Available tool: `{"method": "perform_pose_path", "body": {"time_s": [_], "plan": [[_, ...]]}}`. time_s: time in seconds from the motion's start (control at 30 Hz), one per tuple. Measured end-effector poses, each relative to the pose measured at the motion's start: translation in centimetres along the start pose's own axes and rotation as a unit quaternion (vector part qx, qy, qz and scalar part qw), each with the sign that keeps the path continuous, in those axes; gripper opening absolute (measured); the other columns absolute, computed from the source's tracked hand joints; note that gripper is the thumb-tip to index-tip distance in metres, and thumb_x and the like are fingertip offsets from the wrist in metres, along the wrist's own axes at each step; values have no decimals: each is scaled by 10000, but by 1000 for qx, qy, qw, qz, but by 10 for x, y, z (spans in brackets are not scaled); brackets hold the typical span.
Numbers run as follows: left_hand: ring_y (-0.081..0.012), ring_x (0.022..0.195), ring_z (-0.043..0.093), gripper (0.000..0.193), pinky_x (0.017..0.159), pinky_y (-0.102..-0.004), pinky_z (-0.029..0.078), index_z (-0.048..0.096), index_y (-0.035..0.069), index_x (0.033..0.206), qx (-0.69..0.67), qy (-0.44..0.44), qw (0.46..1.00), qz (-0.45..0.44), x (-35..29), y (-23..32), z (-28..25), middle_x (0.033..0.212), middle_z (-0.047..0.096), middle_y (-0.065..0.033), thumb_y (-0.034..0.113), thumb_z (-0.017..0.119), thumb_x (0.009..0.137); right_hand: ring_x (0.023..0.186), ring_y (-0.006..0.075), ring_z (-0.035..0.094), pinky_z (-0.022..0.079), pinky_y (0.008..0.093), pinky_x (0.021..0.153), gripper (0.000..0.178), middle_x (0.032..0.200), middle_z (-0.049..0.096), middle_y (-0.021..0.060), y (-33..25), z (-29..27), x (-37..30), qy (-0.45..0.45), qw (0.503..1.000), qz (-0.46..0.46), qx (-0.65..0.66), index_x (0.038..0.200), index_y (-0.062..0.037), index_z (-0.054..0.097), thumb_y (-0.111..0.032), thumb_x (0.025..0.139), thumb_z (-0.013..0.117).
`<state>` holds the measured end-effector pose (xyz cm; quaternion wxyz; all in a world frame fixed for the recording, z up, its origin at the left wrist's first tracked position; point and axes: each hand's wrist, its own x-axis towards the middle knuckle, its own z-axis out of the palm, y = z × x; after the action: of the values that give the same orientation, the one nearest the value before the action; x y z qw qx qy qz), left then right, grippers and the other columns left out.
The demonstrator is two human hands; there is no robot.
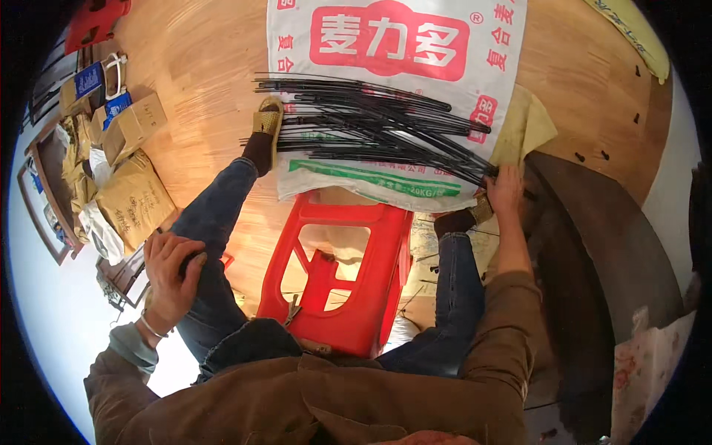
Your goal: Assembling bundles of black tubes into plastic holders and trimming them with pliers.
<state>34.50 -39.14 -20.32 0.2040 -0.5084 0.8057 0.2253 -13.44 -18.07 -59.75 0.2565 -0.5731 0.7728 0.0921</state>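
My right hand (pixel 506 191) is closed at the right end of a pile of slim black rods with thin ribs, which look like folded umbrella frames (pixel 386 122). Its fingers wrap a rod end near the sack's lower right corner. On my left knee rests my left hand (pixel 172 271), curled around a small black piece (pixel 193 259) whose kind I cannot make out. Beneath the frames a white woven sack (pixel 400 189) with pink and green print lies flat on the floor.
A red plastic stool (pixel 348 326) stands between my legs, with a pliers-like tool (pixel 294 310) on it. Cardboard boxes (pixel 136 127) and brown packages (pixel 137 200) are piled at the left. Small black pieces (pixel 581 157) lie on the floor to the right, beside a dark curved panel (pixel 601 230).
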Motion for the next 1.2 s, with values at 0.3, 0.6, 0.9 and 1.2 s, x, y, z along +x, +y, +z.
{"method": "perform_pose_path", "body": {"time_s": [0.3, 0.6, 0.9, 1.2], "plan": [[-271, 889, 552, 134, 861, -403, 368, 661, 73, 864, 24, 16, 1000, -5, -1, 15, 11, 843, 622, -60, 142, 680, 750, 692, 401, 609, 478, 485, 623, 279, 707, 605, 153, -14, -69, -112, -30, 983, -50, 173, 990, -66, 562, -145, 758, 694], [-275, 898, 559, 150, 870, -399, 372, 657, 62, 864, 46, -25, 999, -9, 15, 26, 19, 848, 628, -74, 168, 669, 759, 1017, 324, 558, 470, 442, 789, 572, 1180, 532, 118, -110, 9, -13, -65, 977, -144, 140, 1226, -79, 499, -163, 711, 734], [-247, 932, 540, 154, 912, -424, 335, 661, 92, 888, 60, -63, 996, -27, 21, 27, 20, 864, 614, -37, 148, 698, 749, 997, 264, 513, 377, 430, 865, 356, 1025, 601, 83, -105, 68, 20, -103, 983, -140, -58, 1063, -71, 577, -188, 734, 649], [-245, 912, 550, 162, 902, -411, 344, 661, 85, 886, 44, -41, 998, -29, 16, 21, 22, 860, 618, -44, 157, 695, 745, 771, 380, 640, 504, 497, 653, 230, 848, 641, 166, -105, -56, -6, -170, 968, -162, 85, 927, -38, 539, -135, 745, 642]]}}
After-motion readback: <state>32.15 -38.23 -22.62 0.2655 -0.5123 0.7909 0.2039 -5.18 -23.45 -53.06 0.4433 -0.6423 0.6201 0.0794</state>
